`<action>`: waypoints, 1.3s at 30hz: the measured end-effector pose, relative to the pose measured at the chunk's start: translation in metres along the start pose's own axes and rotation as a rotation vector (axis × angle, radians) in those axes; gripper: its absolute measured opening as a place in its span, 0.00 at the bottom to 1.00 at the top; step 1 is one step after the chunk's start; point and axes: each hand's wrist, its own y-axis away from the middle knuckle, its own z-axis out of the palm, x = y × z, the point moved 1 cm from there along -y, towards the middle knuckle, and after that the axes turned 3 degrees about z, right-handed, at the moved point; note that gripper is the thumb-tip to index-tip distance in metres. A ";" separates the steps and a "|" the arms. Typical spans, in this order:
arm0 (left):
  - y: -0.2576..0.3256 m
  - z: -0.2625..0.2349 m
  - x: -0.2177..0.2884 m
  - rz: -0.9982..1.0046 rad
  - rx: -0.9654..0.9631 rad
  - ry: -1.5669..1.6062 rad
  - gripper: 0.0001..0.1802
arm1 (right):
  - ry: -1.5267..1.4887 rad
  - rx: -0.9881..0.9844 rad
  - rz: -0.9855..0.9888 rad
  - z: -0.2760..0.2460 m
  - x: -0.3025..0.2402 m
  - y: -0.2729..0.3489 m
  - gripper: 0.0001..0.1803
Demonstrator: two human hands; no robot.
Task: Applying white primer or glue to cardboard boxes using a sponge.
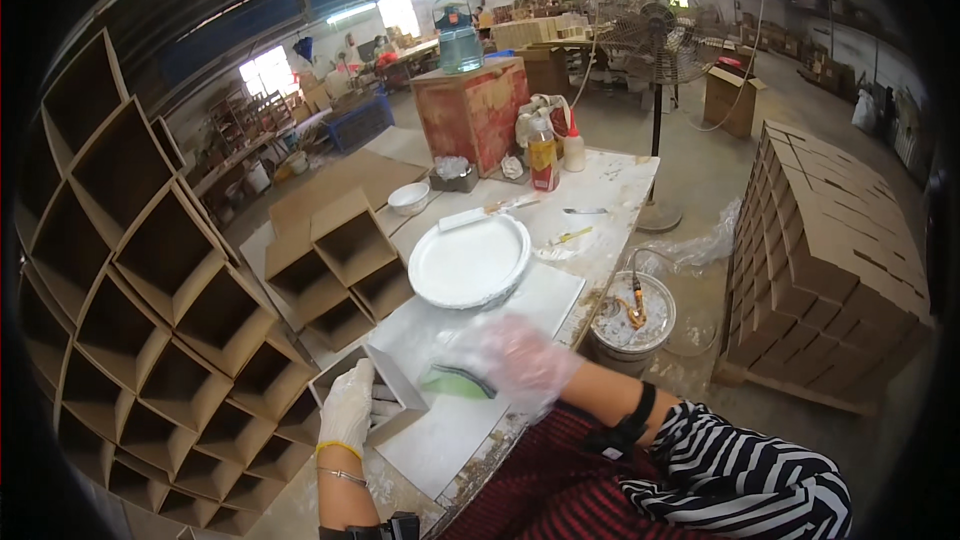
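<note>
Here, left hand (pixel 347 407) grip holding cardboard box (pixel 385 392), blurred right hand (pixel 512 360) grip holding green sponge (pixel 457 381).

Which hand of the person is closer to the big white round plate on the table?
Right. The right hand, blurred and holding a green pad, is just below the white plate. The left hand holds a small cardboard box, farther down-left.

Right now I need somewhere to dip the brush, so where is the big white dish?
In the head view the white dish sits mid-table, just beyond the right hand, with open cardboard boxes to its left.
</note>
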 end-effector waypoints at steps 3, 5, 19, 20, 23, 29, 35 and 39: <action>0.012 0.005 0.024 0.122 0.093 -0.276 0.25 | 0.218 0.149 0.133 -0.046 0.045 0.032 0.30; 0.033 0.010 0.033 0.324 0.339 -0.556 0.23 | 0.286 0.189 0.254 -0.073 0.091 0.040 0.31; 0.109 0.054 -0.087 0.660 0.008 -1.071 0.31 | 0.443 -0.072 0.245 -0.029 0.371 -0.087 0.16; 0.106 0.057 -0.092 0.619 -0.009 -1.063 0.31 | 0.389 -0.119 0.294 -0.018 0.384 -0.094 0.15; 0.102 0.063 -0.098 0.549 -0.042 -1.035 0.32 | 0.708 -0.376 0.117 0.008 0.410 -0.112 0.11; 0.097 0.066 -0.093 0.603 -0.039 -0.936 0.30 | 0.857 -0.834 -0.018 0.030 0.439 -0.122 0.16; 0.092 0.066 -0.091 0.630 -0.042 -0.903 0.29 | 0.738 -0.861 -0.066 0.058 0.479 -0.118 0.12; 0.089 0.066 -0.090 0.642 -0.038 -0.912 0.29 | 0.538 -0.760 0.058 0.086 0.511 -0.112 0.15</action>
